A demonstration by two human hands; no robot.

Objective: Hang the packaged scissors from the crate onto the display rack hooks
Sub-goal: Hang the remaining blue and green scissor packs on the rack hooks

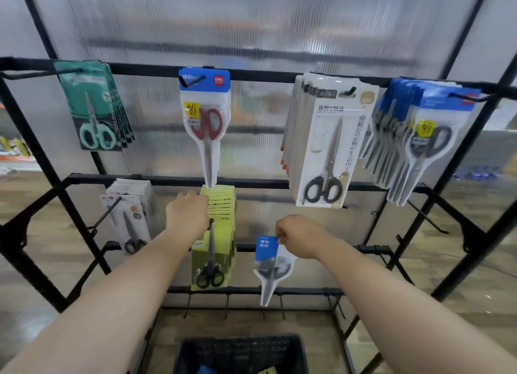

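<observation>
The right hand (300,238) pinches a blue-topped scissors pack (267,255) by its upper corner. The pack dangles point-down in front of the display rack (167,179), between the middle rail and the lower one, and is on no hook yet. The left hand (187,214) is up against the row of lime packs (219,206) on the middle rail. It touches their left edge near the top, but its fingers are turned away from view, so I cannot tell whether it grips them or only steadies them.

Much of the rack looks stocked. On the top rail there are teal packs (95,108) towards the left end, a red-handled pack (205,122) near the centre, white packs (324,150) right of that, and a thick bunch of blue-topped grey-handled packs (419,138) at the right end. More white packs (128,214) hang at the left end of the middle rail. A bare hook (428,218) shows at the right end of that rail.

The crate (195,348) sits below the rack's bottom edge. A blue pack (205,370) and a lime corner show inside it, so I'd judge the job well along but with several packs left to hang, the held one first.
</observation>
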